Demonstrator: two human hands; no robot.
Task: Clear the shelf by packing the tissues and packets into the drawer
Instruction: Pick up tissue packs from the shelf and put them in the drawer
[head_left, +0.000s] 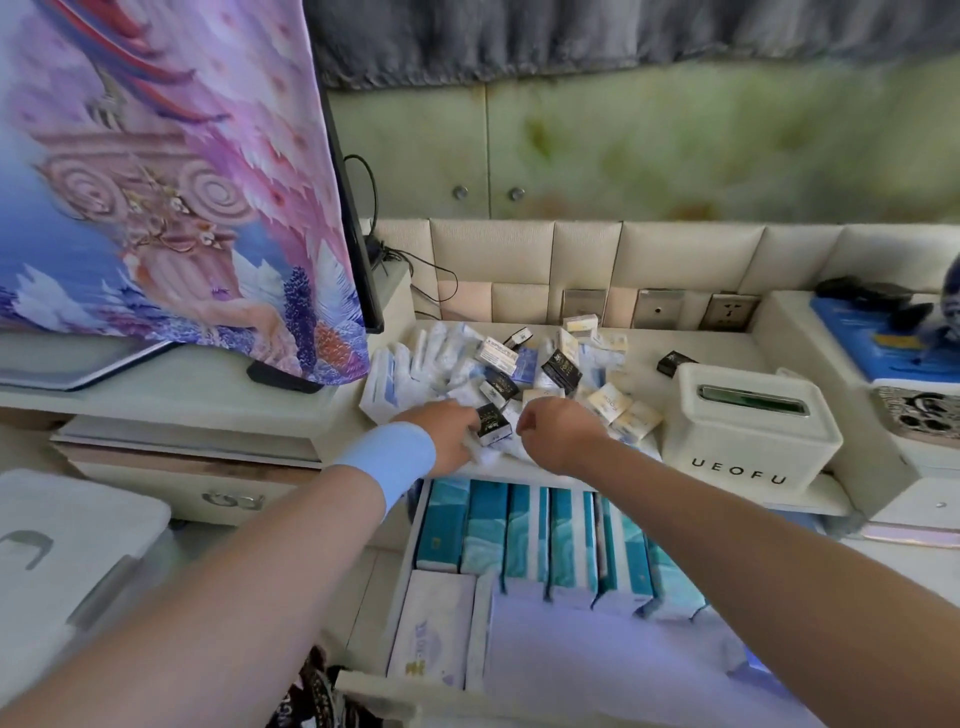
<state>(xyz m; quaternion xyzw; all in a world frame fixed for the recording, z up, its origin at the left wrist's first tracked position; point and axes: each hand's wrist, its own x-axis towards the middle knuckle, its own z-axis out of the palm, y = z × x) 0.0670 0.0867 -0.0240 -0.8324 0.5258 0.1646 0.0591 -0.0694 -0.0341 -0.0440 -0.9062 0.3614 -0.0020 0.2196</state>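
Note:
A heap of small tissue packets (498, 364), white, black and pale yellow, lies on the cream shelf (727, 343). Both hands reach into its near edge. My left hand (447, 431), with a light blue wristband, is closed around a black packet (492, 423) and some white ones. My right hand (556, 428) is curled into a fist among the white packets; what it holds is hidden. Below the shelf the open drawer (410, 525) holds a row of teal tissue packs (530, 535) and white packs (434, 623) in front.
A white tissue box (748, 431) marked UEOFU stands on the shelf right of the heap, one black packet (675, 362) behind it. A cloth-covered screen (156, 182) stands at the left. A white lidded bin (67, 545) sits at lower left.

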